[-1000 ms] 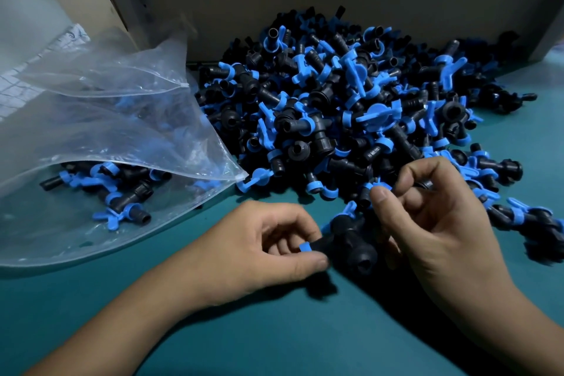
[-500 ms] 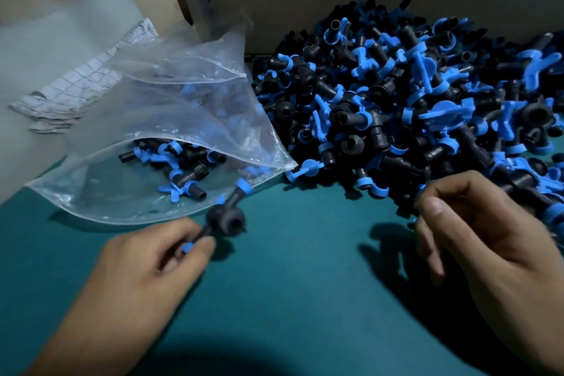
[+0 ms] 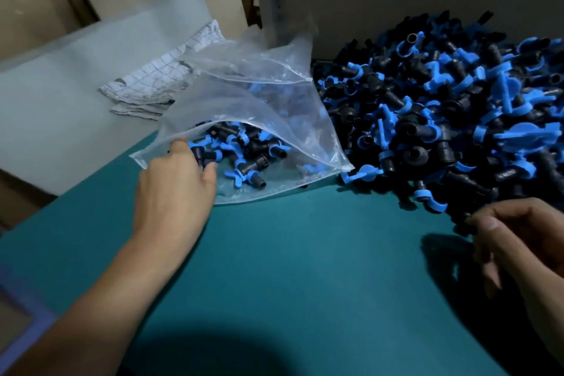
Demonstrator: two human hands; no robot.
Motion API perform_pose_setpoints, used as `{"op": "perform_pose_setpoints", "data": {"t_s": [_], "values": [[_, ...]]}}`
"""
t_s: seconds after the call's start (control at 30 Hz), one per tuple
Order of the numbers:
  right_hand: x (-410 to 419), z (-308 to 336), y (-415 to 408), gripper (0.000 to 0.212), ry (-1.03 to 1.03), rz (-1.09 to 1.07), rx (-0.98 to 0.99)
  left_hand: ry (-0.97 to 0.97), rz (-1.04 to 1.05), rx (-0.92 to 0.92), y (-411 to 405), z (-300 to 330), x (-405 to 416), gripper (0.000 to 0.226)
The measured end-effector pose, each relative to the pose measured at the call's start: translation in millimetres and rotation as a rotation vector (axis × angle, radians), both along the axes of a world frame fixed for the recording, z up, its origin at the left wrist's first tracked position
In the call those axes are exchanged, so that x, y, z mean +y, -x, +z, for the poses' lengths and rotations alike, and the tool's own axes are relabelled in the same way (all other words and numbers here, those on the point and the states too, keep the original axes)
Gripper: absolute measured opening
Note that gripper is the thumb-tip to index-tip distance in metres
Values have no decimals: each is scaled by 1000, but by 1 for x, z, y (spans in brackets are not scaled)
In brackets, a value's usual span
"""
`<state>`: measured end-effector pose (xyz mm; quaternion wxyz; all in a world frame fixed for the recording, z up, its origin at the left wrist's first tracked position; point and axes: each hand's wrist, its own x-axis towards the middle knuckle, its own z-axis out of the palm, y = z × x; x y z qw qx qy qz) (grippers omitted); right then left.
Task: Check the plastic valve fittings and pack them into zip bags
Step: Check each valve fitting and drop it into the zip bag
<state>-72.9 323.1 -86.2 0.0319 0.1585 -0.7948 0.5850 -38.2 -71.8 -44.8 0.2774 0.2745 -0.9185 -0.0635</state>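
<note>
A large pile of black valve fittings with blue handles (image 3: 442, 119) fills the right side of the teal table (image 3: 305, 253). A clear zip bag (image 3: 268, 101) lies left of the pile, its mouth facing me, with several fittings (image 3: 250, 146) inside. My left hand (image 3: 174, 192) reaches into the bag's mouth. Its index finger touches the upper lip, and a black fitting (image 3: 200, 159) sits between thumb and fingers. My right hand (image 3: 518, 247) rests at the pile's near edge with curled fingers, thumb tip against dark fittings. Whether it grips one is hidden.
A checked folded cloth (image 3: 158, 79) lies behind the bag on a pale sheet (image 3: 61, 101). A cardboard wall (image 3: 396, 3) backs the pile. A purple-edged object (image 3: 18, 314) shows at the bottom left corner. Bare teal surface lies between my hands.
My left hand carried a fitting from the pile's edge leftward and into the bag's mouth. My right hand stayed at the pile's near edge. The view swung left.
</note>
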Motion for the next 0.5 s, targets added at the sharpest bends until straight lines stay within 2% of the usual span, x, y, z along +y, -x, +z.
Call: {"op": "perform_pose_setpoints", "data": {"t_s": [0.07, 0.17, 0.27, 0.33, 0.43, 0.5], "values": [[-5, 8, -5, 55, 28, -14, 2, -34, -103, 88, -15, -8, 20, 31], [-12, 17, -11, 49, -10, -64, 36, -267, -360, 195, -29, -14, 57, 15], [-15, 21, -14, 41, -26, -70, 58, -216, -723, 113, -19, -11, 87, 12], [-17, 22, -16, 35, -34, -63, 68, -202, -872, 70, -4, -7, 105, 16], [-19, 25, -19, 31, -74, -62, 93, -196, -822, 23, 19, -9, 132, 32], [-18, 26, -20, 30, -88, -59, 112, -45, -657, -50, 31, -16, 146, 37]]}}
